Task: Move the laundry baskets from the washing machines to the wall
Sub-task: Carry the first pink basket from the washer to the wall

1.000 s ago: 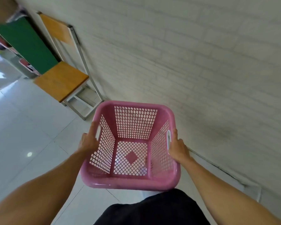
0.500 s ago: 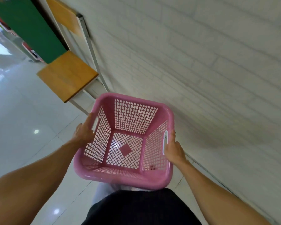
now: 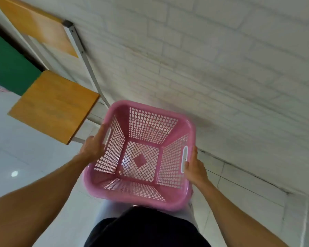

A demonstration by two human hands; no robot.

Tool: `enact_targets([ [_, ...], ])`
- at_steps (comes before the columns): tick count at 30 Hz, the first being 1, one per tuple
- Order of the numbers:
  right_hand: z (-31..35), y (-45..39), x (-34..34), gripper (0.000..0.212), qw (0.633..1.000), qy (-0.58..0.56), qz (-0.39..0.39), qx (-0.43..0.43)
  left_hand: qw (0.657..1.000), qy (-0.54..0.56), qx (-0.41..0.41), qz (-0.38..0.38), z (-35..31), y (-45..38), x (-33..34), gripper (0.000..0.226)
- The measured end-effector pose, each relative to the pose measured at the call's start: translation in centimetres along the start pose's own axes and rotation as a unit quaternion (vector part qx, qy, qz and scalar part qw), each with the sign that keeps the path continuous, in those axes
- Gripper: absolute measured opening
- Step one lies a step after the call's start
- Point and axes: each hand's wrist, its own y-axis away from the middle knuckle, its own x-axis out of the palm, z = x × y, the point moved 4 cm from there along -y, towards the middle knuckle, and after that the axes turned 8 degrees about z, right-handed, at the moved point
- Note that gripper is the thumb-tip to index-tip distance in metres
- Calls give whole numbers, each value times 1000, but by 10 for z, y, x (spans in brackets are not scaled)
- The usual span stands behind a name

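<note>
The pink laundry basket [image 3: 141, 155], empty, is held above the white tiled floor [image 3: 25, 157], close to the white brick wall [image 3: 221, 68]. A wooden desk [image 3: 53, 106] stands just left of it against that wall. The left hand [image 3: 94, 146] and right hand [image 3: 194, 168] each grip a side handle slot, arms stretched forward.

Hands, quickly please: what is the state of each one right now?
Left hand: closed on the left rim of the pink laundry basket, by its handle slot.
Right hand: closed on the basket's right rim, by its handle slot.
</note>
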Motion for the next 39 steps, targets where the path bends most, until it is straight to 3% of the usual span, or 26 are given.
enact_targets([
  [4, 34, 3, 25, 82, 997, -48, -47, 22, 996, -52, 75, 13, 31, -36, -29, 107],
  [8, 56, -6, 52, 77, 984, -116, -115, 70, 994, -86, 44, 58, 62, -85, -32, 111],
  [21, 56, -132, 144, 75, 977, -164, -120, 68, 998, -48, 19, 32, 126, -200, 42, 101],
  [24, 52, -148, 163, 69, 975, -145, -146, 83, 999, -33, 37, 3, 132, -210, 59, 92],
  [27, 47, -158, 177, 77, 975, -137, -152, 85, 997, -32, 64, -4, 140, -216, 69, 89],
  [34, 39, -165, 180, 90, 980, -97, -139, 102, 998, -40, 40, 10, 139, -210, 79, 94],
  [39, 44, -161, 171, 79, 979, -116, -110, 127, 998, -45, 22, 37, 133, -206, 71, 90],
])
